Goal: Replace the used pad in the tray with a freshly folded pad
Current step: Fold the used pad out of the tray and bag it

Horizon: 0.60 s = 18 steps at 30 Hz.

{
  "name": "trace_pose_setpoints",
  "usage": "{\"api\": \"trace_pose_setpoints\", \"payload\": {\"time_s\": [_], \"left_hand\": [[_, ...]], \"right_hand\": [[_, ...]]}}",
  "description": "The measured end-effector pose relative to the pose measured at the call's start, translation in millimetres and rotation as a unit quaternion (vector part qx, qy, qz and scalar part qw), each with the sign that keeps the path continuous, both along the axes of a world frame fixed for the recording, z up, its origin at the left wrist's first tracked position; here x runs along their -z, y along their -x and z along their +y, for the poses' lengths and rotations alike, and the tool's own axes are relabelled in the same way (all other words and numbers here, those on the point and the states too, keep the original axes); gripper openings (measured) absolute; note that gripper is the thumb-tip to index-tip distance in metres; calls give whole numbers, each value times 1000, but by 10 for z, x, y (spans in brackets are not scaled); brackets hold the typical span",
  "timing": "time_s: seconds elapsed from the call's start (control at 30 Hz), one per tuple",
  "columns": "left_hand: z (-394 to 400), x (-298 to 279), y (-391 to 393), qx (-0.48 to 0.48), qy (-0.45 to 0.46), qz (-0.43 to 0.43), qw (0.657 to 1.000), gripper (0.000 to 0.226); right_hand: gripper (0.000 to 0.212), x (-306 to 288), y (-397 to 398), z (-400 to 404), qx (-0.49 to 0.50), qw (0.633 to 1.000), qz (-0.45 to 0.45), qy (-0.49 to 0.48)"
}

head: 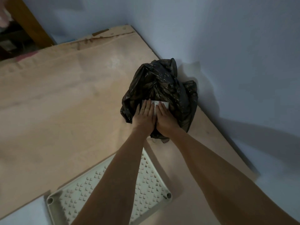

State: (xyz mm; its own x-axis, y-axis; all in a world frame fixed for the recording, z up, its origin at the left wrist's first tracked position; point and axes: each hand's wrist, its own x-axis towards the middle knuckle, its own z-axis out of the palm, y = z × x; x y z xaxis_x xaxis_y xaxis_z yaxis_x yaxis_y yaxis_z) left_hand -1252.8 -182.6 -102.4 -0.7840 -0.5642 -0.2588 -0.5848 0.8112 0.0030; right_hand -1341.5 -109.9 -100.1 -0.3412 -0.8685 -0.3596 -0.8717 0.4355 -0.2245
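- While both hands work at the bag, the tray (151, 184) sits near, bottom centre, perforated grid showing, half on the cardboard sheet (56, 111), partly hidden by the forearms; no pad seen on it, likely cleared for the swap.
- Left hand (143, 115): fingers extended and flat, palm down, pressing on the white pad (160, 103); not curled around anything.
- White pad: folded, lies at the mouth of the black plastic bag (162, 88), mid-far right of the sheet; mostly covered by the hands. Probably the used one being pushed in for disposal, cannot confirm.
- Right hand (165, 119): just beside the left, fingers straight, also flat on the pad, sharing the push.
- Bag: crumpled, near the wall (227, 46) corner, out of the way.
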Motion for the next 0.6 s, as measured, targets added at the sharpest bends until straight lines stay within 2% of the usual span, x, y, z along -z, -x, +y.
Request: {"api": "trace_pose_setpoints", "payload": {"time_s": [0.23, 0.37, 0.5, 0.6], "left_hand": [[4, -117, 98, 3, 37, -48, 998, 59], [41, -198, 122, 9, 41, -28, 999, 58], [78, -142, -49, 12, 48, 9, 999, 59], [68, -69, -142, 22, 44, -3, 999, 63]], "right_hand": [[64, -81, 85, -44, -16, 999, 19, -26], [64, -133, 64, 1, -3, 999, 50, 12], [62, -148, 34, 84, -2, 1000, 8, 19], [67, -171, 16, 107, 1, 1000, -20, 22]]}}
